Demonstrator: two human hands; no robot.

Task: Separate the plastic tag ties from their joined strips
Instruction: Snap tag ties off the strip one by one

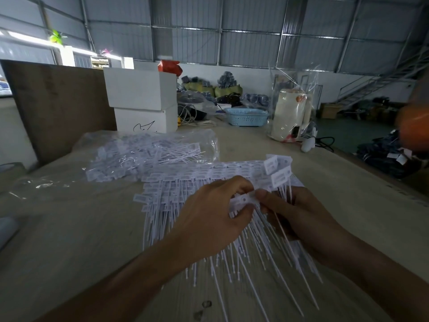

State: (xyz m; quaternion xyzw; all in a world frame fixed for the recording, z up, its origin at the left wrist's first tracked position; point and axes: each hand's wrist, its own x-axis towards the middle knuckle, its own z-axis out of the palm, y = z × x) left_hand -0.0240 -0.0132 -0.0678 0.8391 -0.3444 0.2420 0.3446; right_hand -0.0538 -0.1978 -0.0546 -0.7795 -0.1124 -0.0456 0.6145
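1. Tag ties lie in joined strips across the middle of the frame on the table, flat heads in rows toward the top, thin tails fanned toward the lower right.
2. Left of centre, a clear bag holds more ties, and two white boxes stand behind it in the upper middle.
3. At centre, the left hand has its fingers curled round the head of one strip, pinching it from the left.
4. Just right of that, the right hand pinches the same head with its thumb on top, tails running under its palm.
5. These ties look light, thin and springy; the tails would likely bend and slip, so the stiffer heads beside the joint seem the better hold for snapping one off.
6. Far right, a blue basket and a wrapped white appliance sit at the table's back edge.
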